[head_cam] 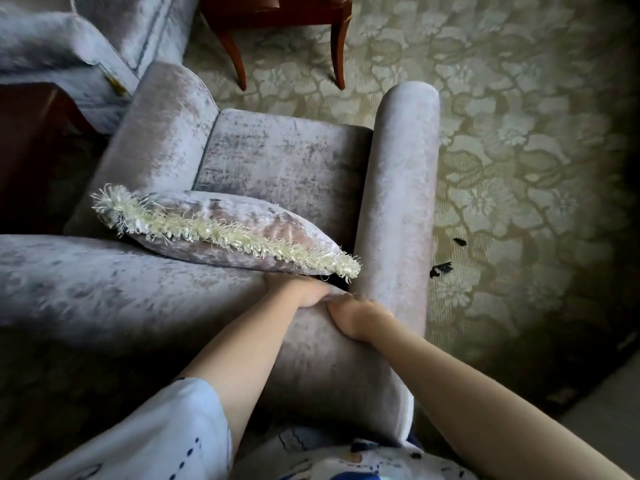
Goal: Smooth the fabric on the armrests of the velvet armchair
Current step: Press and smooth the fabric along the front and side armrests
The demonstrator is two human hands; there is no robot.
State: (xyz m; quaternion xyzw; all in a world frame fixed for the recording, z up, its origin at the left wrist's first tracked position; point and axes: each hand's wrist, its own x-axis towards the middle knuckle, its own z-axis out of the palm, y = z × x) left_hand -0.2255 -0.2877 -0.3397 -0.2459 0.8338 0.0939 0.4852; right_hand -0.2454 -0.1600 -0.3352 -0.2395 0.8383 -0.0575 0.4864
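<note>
A grey-lilac velvet armchair (277, 157) is seen from behind its backrest (104, 289). Its right armrest (401, 174) runs away from me; the left armrest (162, 133) lies farther left. My left hand (301, 292) presses where the backrest meets the right armrest, its fingers hidden in the gap under a fringed velvet pillow (225, 230). My right hand (356, 322) sits right beside it, touching it, with fingers curled tight around a ridge of velvet at the base of the right armrest.
A patterned green-beige carpet (519, 150) covers the floor to the right, with small dark scraps (441, 268) on it. A dark wooden chair (287, 36) stands beyond the armchair. Another velvet seat (69, 46) and a dark wooden table (31, 140) are at the left.
</note>
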